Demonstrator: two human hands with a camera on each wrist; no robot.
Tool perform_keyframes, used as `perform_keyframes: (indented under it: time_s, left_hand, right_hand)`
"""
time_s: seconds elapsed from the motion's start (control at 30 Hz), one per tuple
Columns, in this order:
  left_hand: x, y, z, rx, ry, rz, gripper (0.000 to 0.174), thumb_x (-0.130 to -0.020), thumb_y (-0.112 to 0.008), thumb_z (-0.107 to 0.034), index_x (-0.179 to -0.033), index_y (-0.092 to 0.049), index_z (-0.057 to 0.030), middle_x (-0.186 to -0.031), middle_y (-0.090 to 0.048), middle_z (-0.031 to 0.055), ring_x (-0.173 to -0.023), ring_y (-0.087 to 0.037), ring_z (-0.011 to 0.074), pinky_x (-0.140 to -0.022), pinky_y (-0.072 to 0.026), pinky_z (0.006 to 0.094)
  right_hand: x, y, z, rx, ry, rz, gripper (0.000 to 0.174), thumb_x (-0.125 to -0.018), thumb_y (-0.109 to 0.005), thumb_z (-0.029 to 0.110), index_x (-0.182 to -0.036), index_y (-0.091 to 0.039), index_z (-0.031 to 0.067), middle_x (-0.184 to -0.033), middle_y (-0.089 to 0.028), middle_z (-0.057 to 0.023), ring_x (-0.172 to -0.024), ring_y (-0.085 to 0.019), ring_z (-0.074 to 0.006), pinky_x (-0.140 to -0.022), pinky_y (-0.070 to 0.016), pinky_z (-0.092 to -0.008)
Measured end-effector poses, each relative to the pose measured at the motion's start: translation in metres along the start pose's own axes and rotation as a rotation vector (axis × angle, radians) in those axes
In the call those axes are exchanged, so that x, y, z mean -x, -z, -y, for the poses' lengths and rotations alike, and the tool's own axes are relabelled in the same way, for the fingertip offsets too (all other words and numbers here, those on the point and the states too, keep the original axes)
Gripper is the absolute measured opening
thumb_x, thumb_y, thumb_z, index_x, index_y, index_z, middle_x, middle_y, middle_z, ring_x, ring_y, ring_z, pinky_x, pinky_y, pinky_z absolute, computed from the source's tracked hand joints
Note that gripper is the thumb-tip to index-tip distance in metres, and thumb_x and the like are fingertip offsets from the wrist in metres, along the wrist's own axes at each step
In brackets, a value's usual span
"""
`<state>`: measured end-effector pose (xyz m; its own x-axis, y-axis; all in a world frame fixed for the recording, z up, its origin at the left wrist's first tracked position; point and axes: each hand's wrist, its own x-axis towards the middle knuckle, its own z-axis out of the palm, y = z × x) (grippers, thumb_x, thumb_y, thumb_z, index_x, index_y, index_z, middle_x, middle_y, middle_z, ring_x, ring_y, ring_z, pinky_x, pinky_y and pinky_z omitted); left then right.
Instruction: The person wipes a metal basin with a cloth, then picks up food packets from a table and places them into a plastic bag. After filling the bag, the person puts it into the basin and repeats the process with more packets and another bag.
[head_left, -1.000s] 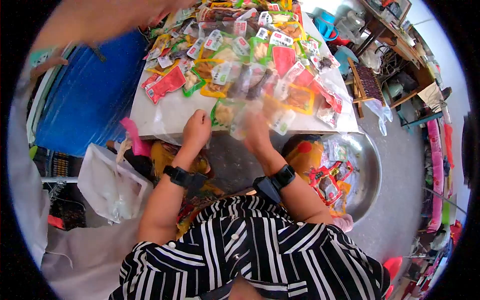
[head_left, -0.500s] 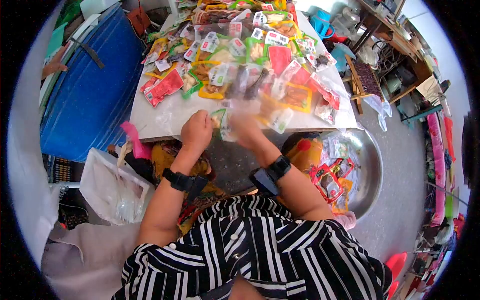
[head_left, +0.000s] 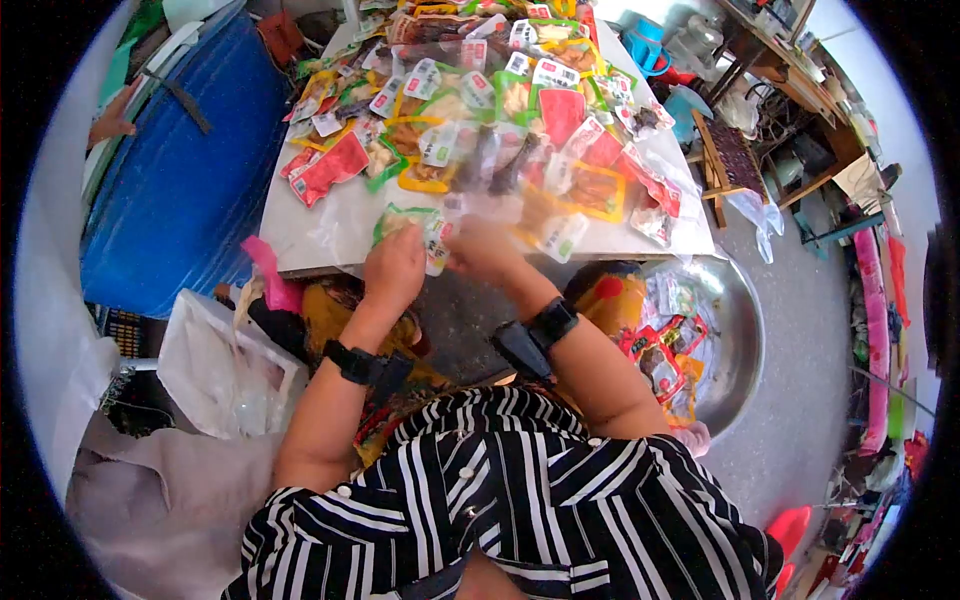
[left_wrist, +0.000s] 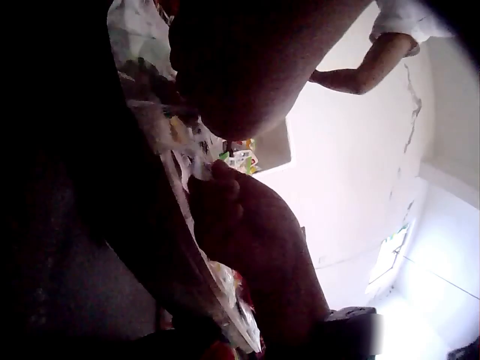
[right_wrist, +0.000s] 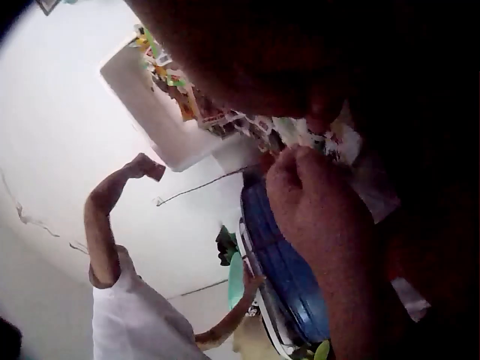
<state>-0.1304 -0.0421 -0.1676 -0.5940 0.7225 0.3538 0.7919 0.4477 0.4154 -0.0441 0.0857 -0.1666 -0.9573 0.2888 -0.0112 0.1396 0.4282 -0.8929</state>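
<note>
My left hand grips a clear food packet with a green border, pale pieces inside and a red-and-white label, over the table's near edge. At the packet's right side is my right hand, blurred in the head view. In the left wrist view the right hand has curled fingers with a bit of clear film at their tips. The left hand shows its thumb and fingers closed together in the right wrist view. Beyond both hands, many sealed packets are heaped on the white table.
A steel basin holding packets stands by my right leg. To the left are a blue barrel and a white bag. A person in a white shirt stands beyond, one hand by the barrel. A wooden stool is at right.
The green-bordered packet has shifted left and now lies across the left hand's far side. My right hand has moved left. Another person's blurred arm has left the top left of the head view.
</note>
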Motion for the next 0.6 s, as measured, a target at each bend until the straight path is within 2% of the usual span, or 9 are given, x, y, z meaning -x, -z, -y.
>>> perform_keyframes:
  time_s: [0.07, 0.13, 0.23, 0.27, 0.37, 0.47, 0.57, 0.6]
  left_hand:
    - [-0.001, 0.002, -0.004, -0.023, -0.008, 0.049, 0.016, -0.074, -0.041, -0.014, -0.087, -0.049, -0.0079, -0.079, -0.053, 0.0133, -0.075, -0.050, 0.0318, -0.062, -0.0394, 0.0414]
    - [-0.005, 0.000, -0.004, -0.030, -0.048, 0.056, 0.019, -0.074, -0.041, -0.013, -0.090, -0.050, -0.0080, -0.082, -0.053, 0.0129, -0.077, -0.050, 0.0312, -0.064, -0.0397, 0.0402]
    - [-0.007, 0.002, 0.005, 0.096, 0.007, -0.038, 0.020, -0.075, -0.041, -0.012, -0.092, -0.050, -0.0069, -0.084, -0.053, 0.0128, -0.079, -0.049, 0.0309, -0.066, -0.0401, 0.0383]
    - [-0.007, 0.003, 0.007, 0.097, -0.002, -0.017, 0.021, -0.075, -0.043, -0.013, -0.093, -0.051, -0.0070, -0.085, -0.052, 0.0134, -0.080, -0.049, 0.0313, -0.067, -0.0402, 0.0374]
    - [0.001, 0.002, 0.007, 0.055, 0.028, 0.057, 0.019, -0.073, -0.046, -0.014, -0.090, -0.051, -0.0068, -0.082, -0.052, 0.0138, -0.079, -0.048, 0.0310, -0.066, -0.0399, 0.0386]
    - [0.010, -0.003, 0.008, -0.075, -0.025, 0.058, 0.015, -0.071, -0.047, -0.015, -0.083, -0.051, -0.0064, -0.078, -0.051, 0.0139, -0.075, -0.049, 0.0313, -0.063, -0.0395, 0.0407]
    - [0.008, -0.012, 0.018, -0.127, -0.038, 0.043, 0.012, -0.071, -0.047, -0.015, -0.078, -0.051, -0.0060, -0.074, -0.050, 0.0137, -0.071, -0.050, 0.0314, -0.060, -0.0395, 0.0421]
    - [0.005, -0.012, 0.019, -0.150, -0.011, 0.066, 0.013, -0.071, -0.046, -0.015, -0.078, -0.051, -0.0060, -0.074, -0.051, 0.0138, -0.071, -0.050, 0.0316, -0.060, -0.0398, 0.0420]
  right_hand:
    - [-0.004, -0.013, -0.002, -0.182, 0.025, -0.075, 0.012, -0.071, -0.052, 0.016, -0.068, -0.049, 0.0049, -0.064, -0.049, -0.0047, -0.060, -0.050, -0.0145, -0.047, -0.0412, -0.0250]
    - [-0.010, -0.027, 0.019, -0.760, -0.309, -0.090, 0.007, -0.071, -0.051, 0.011, -0.074, -0.047, 0.0056, -0.066, -0.046, -0.0027, -0.064, -0.050, -0.0145, -0.053, -0.0436, -0.0254]
    - [-0.020, -0.044, 0.010, -0.979, -0.218, -0.179, 0.011, -0.071, -0.049, 0.005, -0.080, -0.044, 0.0048, -0.072, -0.046, -0.0024, -0.065, -0.049, -0.0140, -0.058, -0.0449, -0.0259]
    - [-0.018, -0.047, 0.006, -0.895, -0.231, -0.240, 0.009, -0.071, -0.047, 0.005, -0.079, -0.044, 0.0038, -0.077, -0.046, -0.0033, -0.067, -0.049, -0.0138, -0.057, -0.0445, -0.0252]
    - [-0.007, -0.038, -0.004, -0.532, -0.208, -0.207, 0.006, -0.072, -0.046, 0.006, -0.077, -0.044, 0.0028, -0.074, -0.046, -0.0026, -0.071, -0.048, -0.0113, -0.055, -0.0434, -0.0243]
    - [0.009, -0.023, -0.019, -0.235, -0.024, -0.330, 0.004, -0.072, -0.045, 0.005, -0.072, -0.044, 0.0015, -0.065, -0.043, -0.0063, -0.065, -0.047, -0.0147, -0.051, -0.0403, -0.0276]
    - [0.036, 0.010, -0.018, 0.183, 0.129, -0.351, 0.016, -0.070, -0.048, 0.011, -0.081, -0.049, 0.0007, -0.074, -0.052, -0.0168, -0.073, -0.050, -0.0317, -0.064, -0.0401, -0.0360]
    - [0.040, 0.017, -0.022, 0.238, 0.149, -0.336, 0.015, -0.070, -0.047, 0.011, -0.080, -0.049, 0.0003, -0.074, -0.052, -0.0175, -0.073, -0.050, -0.0329, -0.064, -0.0398, -0.0372]
